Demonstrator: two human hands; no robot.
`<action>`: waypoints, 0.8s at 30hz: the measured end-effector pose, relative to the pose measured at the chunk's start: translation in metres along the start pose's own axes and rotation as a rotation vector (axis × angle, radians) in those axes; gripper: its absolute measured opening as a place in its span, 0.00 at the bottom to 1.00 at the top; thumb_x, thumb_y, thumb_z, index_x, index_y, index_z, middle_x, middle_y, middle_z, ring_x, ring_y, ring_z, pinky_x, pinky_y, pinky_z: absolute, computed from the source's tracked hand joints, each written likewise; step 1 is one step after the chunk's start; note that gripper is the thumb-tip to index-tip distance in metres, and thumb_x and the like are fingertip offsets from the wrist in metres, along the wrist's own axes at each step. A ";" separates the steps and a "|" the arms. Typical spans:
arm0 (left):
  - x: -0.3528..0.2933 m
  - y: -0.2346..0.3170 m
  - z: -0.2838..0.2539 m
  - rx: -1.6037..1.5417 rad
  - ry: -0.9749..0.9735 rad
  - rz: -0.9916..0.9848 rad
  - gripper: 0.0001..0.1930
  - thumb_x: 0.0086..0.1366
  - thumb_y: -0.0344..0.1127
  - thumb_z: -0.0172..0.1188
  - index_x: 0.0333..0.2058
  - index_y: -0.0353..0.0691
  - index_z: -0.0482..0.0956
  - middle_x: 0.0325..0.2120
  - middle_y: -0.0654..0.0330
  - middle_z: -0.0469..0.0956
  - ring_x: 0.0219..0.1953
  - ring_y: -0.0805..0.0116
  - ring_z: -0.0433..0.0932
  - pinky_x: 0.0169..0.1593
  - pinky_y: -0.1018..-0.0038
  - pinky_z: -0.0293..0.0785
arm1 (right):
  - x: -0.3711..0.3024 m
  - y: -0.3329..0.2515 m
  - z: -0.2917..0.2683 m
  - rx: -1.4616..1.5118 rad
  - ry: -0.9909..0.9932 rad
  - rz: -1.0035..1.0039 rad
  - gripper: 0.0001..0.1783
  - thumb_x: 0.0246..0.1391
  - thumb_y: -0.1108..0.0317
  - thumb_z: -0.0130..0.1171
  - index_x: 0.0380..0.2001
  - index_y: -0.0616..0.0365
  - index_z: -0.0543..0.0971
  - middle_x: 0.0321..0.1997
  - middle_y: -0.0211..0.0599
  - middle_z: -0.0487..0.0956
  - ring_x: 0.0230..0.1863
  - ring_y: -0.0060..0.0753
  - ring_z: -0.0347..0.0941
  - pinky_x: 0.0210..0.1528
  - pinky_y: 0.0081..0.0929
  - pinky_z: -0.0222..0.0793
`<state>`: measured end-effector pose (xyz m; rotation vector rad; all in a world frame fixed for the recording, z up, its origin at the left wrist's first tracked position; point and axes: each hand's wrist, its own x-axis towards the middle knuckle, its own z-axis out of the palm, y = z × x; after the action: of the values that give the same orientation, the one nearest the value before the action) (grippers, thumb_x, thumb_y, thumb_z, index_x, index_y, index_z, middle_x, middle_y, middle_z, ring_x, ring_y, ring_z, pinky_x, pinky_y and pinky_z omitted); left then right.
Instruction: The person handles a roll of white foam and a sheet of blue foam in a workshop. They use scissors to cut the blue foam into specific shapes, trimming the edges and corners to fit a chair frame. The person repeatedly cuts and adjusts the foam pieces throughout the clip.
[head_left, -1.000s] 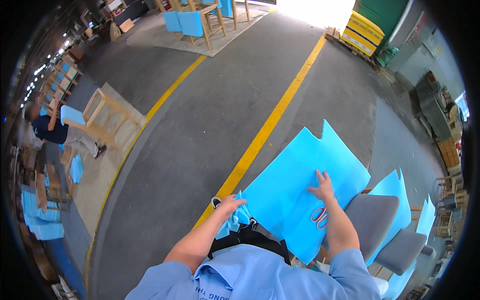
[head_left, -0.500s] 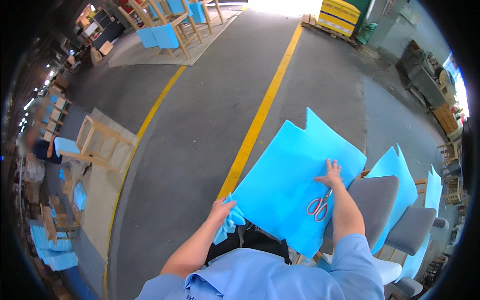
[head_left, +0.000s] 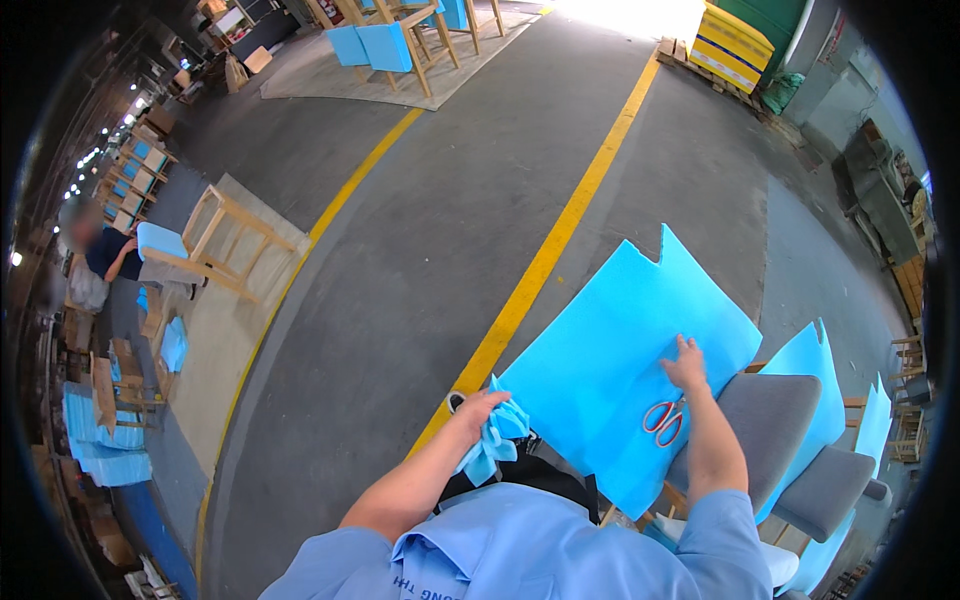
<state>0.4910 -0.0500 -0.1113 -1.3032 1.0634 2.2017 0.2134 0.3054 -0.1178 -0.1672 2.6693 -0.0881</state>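
Note:
A large light-blue foam sheet [head_left: 590, 370] with a notched far corner lies slanted in front of me, beside a grey cushioned chair part [head_left: 750, 430]. On the sheet rests my right hand [head_left: 687, 365], its fingers stretched out and nothing held in them. Just below that hand, partly beneath the wrist, lie scissors [head_left: 662, 424] with red-rimmed handles. My left hand [head_left: 478, 415] is closed around a bunch of crumpled blue foam scraps [head_left: 497, 440] near the sheet's left corner. A small dark loop [head_left: 456, 402] shows beside the left hand; I cannot tell what it is.
Grey-cushioned chairs [head_left: 825, 475] with more blue sheets [head_left: 800, 375] line my right side. At the left, a seated person [head_left: 105, 250] is by a wooden chair [head_left: 225, 250], with stacked blue sheets [head_left: 115, 470] nearer. Several chairs [head_left: 385, 48] and a yellow bin [head_left: 730, 48] stand far off.
The whole view has shifted, so most things sit farther right. My right hand's fingers are less spread on the sheet. The left hand has turned slightly, still gripping the scraps.

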 end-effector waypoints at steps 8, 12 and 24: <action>0.001 0.000 0.015 0.007 0.049 0.050 0.14 0.67 0.37 0.64 0.48 0.37 0.78 0.37 0.57 0.83 0.38 0.65 0.85 0.42 0.65 0.83 | 0.002 -0.002 -0.002 0.084 0.106 0.037 0.45 0.57 0.47 0.66 0.72 0.54 0.63 0.78 0.53 0.57 0.77 0.58 0.55 0.72 0.50 0.62; 0.004 -0.004 0.006 0.000 0.074 0.091 0.13 0.67 0.38 0.64 0.45 0.37 0.79 0.37 0.57 0.83 0.37 0.63 0.85 0.42 0.63 0.84 | -0.014 -0.025 0.004 -0.083 0.022 0.013 0.50 0.55 0.41 0.67 0.74 0.51 0.61 0.79 0.53 0.54 0.77 0.57 0.55 0.71 0.50 0.63; 0.005 -0.003 0.002 -0.085 -0.121 0.014 0.10 0.68 0.40 0.64 0.40 0.40 0.81 0.31 0.60 0.84 0.33 0.66 0.85 0.38 0.65 0.84 | -0.117 -0.183 0.087 -0.009 -0.019 -0.819 0.28 0.51 0.57 0.71 0.58 0.43 0.80 0.74 0.28 0.67 0.79 0.45 0.53 0.74 0.74 0.42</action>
<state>0.4891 -0.0471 -0.1163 -1.1827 0.9459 2.3263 0.3750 0.1367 -0.1266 -1.2350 2.4058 -0.3240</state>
